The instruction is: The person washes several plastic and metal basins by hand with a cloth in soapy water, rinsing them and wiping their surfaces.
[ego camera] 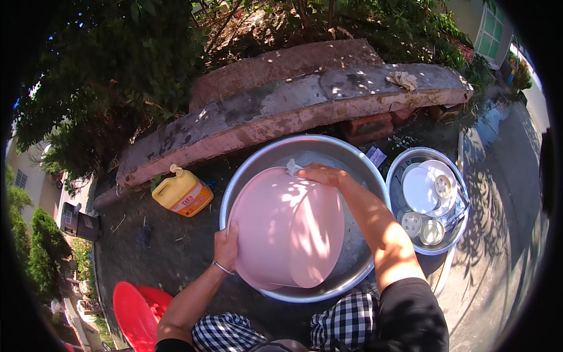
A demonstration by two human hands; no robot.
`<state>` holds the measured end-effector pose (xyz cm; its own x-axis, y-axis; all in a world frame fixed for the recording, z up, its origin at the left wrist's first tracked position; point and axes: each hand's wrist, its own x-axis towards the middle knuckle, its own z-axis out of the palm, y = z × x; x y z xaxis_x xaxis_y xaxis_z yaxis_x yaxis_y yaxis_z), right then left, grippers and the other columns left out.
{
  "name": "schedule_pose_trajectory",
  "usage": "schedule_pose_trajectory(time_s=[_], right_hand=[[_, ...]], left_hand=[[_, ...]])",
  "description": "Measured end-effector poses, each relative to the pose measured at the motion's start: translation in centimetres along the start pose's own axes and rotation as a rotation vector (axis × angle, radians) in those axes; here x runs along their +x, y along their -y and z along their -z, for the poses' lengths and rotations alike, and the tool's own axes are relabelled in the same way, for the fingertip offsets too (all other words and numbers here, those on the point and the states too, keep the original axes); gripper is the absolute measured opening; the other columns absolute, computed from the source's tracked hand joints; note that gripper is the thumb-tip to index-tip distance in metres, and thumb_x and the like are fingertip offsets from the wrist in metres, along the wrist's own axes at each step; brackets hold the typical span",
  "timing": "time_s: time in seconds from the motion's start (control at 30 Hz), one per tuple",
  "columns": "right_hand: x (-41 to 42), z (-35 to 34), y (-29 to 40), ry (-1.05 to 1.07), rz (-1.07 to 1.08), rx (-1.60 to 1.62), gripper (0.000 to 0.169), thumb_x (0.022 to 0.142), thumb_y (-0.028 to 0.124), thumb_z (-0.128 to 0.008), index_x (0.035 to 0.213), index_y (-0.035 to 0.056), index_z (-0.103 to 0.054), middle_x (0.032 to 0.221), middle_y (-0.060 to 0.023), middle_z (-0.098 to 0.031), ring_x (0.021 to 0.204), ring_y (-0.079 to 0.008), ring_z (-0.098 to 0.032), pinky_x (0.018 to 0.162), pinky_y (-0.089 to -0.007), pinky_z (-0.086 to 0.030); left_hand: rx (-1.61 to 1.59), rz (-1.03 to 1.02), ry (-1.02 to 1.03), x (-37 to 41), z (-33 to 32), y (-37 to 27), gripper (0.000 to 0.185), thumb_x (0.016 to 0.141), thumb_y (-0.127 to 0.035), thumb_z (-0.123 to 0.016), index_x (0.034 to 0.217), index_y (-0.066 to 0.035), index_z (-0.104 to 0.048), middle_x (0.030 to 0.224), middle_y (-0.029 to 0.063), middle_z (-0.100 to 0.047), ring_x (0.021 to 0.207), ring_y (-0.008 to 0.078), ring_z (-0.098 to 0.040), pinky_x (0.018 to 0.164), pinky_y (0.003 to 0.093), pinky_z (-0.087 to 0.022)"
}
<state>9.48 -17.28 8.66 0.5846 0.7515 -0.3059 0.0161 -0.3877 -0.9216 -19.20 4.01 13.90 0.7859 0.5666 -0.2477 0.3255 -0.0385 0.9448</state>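
A pink plastic basin is tilted over a large metal basin that holds cloudy water. My left hand grips the pink basin's left rim, thumb on the near side. At its upper edge, my right hand presses a white cloth to the rim; its fingers are partly hidden. To the right, a smaller metal basin holds white plates, small patterned bowls and some utensils.
A yellow detergent jug lies at the left on the dark ground. A red plastic basin is at lower left. A concrete slab on bricks runs across behind the basin, a crumpled cloth on it.
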Motion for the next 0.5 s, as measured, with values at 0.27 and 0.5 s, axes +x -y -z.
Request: schedule_pose_trajectory(time_s=[0.27,0.5], right_hand=[[-5.3,-2.2,-8.9,-0.432,-0.196,0.498,0.044,0.097,0.034,-0.055,0.119,-0.0032,-0.062,0.114,-0.0141,-0.065,0.099,-0.0218,-0.062,0.083,-0.0348,-0.05],[-14.9,-11.8,-5.9,-0.666,0.412,-0.225,0.044,0.091,0.024,-0.059,0.127,-0.0004,-0.056,0.136,-0.0198,-0.051,0.128,-0.0368,-0.048,0.107,-0.0422,-0.038]], left_hand=[[-0.075,0.04,0.04,1.7,0.8,1.7,0.048,0.103,-0.039,-0.05,0.084,0.001,-0.067,0.074,0.0015,-0.064,0.064,0.0075,-0.057,0.06,0.0261,-0.049],[-0.285,0.21,-0.083,2.8,0.3,0.6,0.046,0.105,-0.037,-0.046,0.095,0.003,-0.065,0.085,0.0065,-0.067,0.068,0.0126,-0.063,0.065,0.0286,-0.054]])
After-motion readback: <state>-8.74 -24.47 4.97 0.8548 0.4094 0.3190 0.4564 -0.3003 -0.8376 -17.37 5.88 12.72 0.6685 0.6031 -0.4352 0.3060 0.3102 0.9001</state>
